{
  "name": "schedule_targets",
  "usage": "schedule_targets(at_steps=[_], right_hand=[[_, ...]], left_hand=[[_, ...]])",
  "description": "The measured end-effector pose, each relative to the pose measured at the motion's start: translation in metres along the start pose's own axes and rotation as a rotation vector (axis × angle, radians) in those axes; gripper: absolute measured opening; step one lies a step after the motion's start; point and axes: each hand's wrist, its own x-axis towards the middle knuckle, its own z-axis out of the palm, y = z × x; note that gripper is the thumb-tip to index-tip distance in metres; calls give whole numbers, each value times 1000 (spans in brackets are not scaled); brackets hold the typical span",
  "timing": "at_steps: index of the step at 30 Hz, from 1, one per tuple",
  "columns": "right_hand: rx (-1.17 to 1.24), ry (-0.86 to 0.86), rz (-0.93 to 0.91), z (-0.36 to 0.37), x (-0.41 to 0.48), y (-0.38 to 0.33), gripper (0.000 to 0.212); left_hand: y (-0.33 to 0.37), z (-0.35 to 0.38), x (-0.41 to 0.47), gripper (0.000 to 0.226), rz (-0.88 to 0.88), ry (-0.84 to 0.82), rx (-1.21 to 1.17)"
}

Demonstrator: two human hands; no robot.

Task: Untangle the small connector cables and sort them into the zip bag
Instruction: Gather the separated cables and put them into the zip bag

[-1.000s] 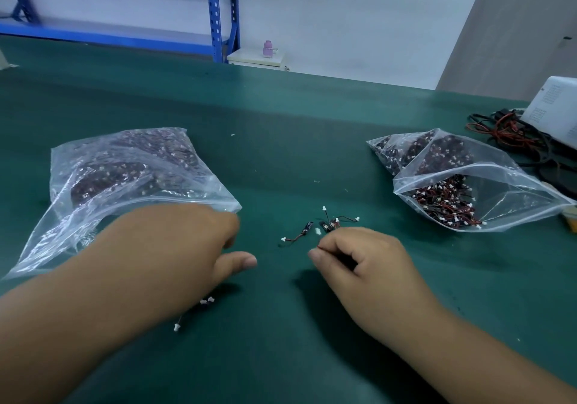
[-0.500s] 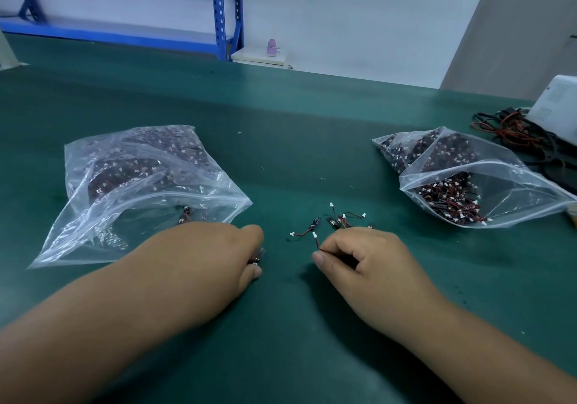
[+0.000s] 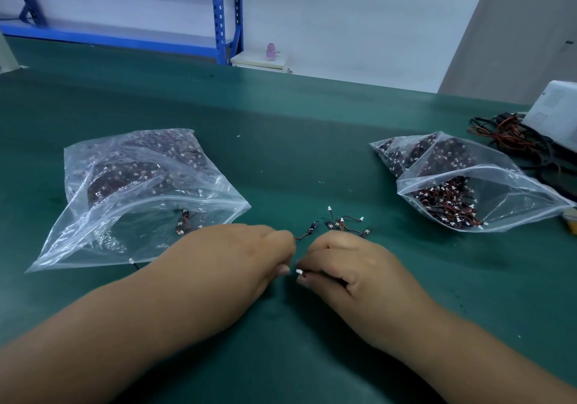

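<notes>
Green matting covers the table (image 3: 281, 129). At the left lies a clear zip bag (image 3: 93, 241) stuffed with small cables. An open bag (image 3: 515, 194) at the right holds another heap. A few loose cables (image 3: 342, 224) lie between them, just beyond the hands. The left hand (image 3: 243, 257) is curled, pinching a short cable (image 3: 307, 232). The right hand (image 3: 352, 266) is curled round a second cable (image 3: 299, 272), whose white plug pokes out.

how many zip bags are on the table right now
2. The left zip bag lies on the green table beyond the left hand; the right zip bag lies far right, beside loose red and black wires. More could sit outside the frame.
</notes>
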Motion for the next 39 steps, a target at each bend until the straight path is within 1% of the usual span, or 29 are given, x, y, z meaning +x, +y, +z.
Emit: schedule_targets(at_steps=[3, 5, 7, 9, 10, 11, 12, 13, 14, 15, 16, 18, 20, 24, 28, 30, 32, 34, 36, 39], right_hand=[[-51, -49, -16, 0, -1, -3, 25], [-69, 8, -14, 1, 0, -4, 21], [-71, 103, -7, -1, 0, -4, 18], [-87, 154, 24, -2, 0, -5, 16], [-79, 144, 51, -2, 0, -5, 19], [-65, 116, 79, -2, -1, -5, 29], [-49, 79, 93, -1, -1, -5, 38], [-47, 29, 92, -1, -1, -6, 42], [-51, -23, 72, 0, -1, -8, 39], [-64, -64, 43, 0, -1, -9, 31], [-72, -78, 17, 0, -1, -9, 20], [-63, -70, -2, -1, -1, -8, 8], [-49, -67, -11, -2, 0, -7, 2], [-58, -76, -21, -2, 0, -8, 13], [-35, -98, -6, -2, 1, -7, 20], [-42, -111, -1, -2, 1, -8, 25], [-61, -102, -4, -2, 1, -9, 24], [-64, -67, -3, -2, 0, -8, 21], [-42, -18, 0, -2, -1, -6, 16], [-44, 29, 13, -3, 0, -5, 16]], left_hand=[[4, -2, -1, 19, 27, 25, -68], [6, -2, 0, 15, 39, 36, -141], [8, -2, -1, 13, 51, 47, -185], [9, -2, -2, 17, 57, 65, -184], [10, -3, -3, 20, 64, 62, -176], [13, -5, -3, 20, 78, 42, -161], [14, -5, -2, 16, 111, 15, -123], [16, -8, -1, 9, 148, 17, -93], [17, -10, 0, 5, 184, 47, -65], [19, -13, 1, 6, 198, 58, -34], [19, -13, 3, 9, 184, 28, -29], [18, -8, 2, 21, 133, 47, -96], [15, -7, 2, 25, 118, 59, -89], [13, -7, 4, 22, 118, 41, -70], [8, -5, 1, 18, 120, 102, -155], [8, -5, -1, 15, 101, 105, -153], [9, -6, 0, 11, 76, 80, -127], [11, -8, 0, 7, 73, 88, -173], [10, -8, -1, 5, 33, 106, -234], [7, -3, -1, 6, 18, 121, -253]])
